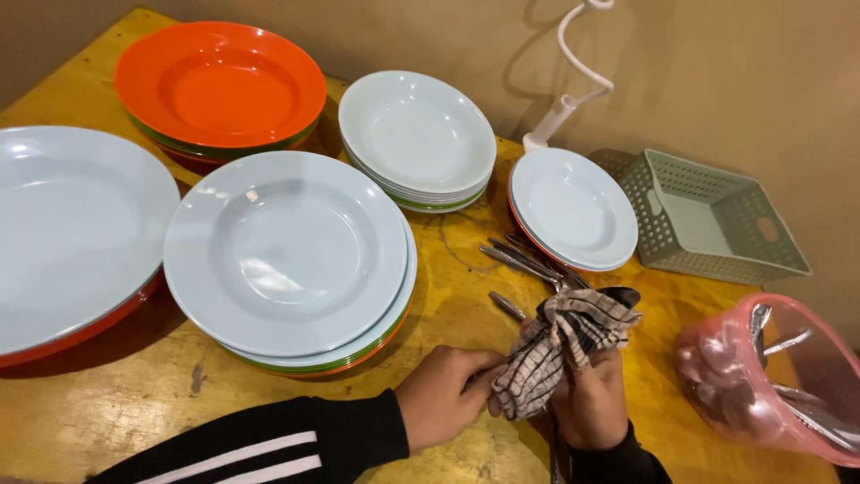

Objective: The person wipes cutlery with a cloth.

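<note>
The right hand (593, 403) is closed around a crumpled brown-and-cream checked cotton cloth (560, 345), and through that cloth it pinches a slim steel piece of cutlery (621, 295) whose rounded dark end shows just past the top edge of the fabric. The left hand (445, 394), in a black sleeve with white stripes, is curled shut on the cloth's lower tail, touching it from the left side. The wrapped utensil's long axis appears to run nearly up the picture, its handle end dropping between the wrists toward the person and its head pointing away, toward the small pale blue plate (573, 208). The right hand is the nearer one to it. Just beyond the cloth lie loose steel utensils (528, 260) on the yellow wooden table (134, 403), their long axes slanting up and left, handles pointing toward the stack of pale blue deep plates (287, 255). A pink plastic holder (761, 376) with more cutlery lies tipped to the right
</note>
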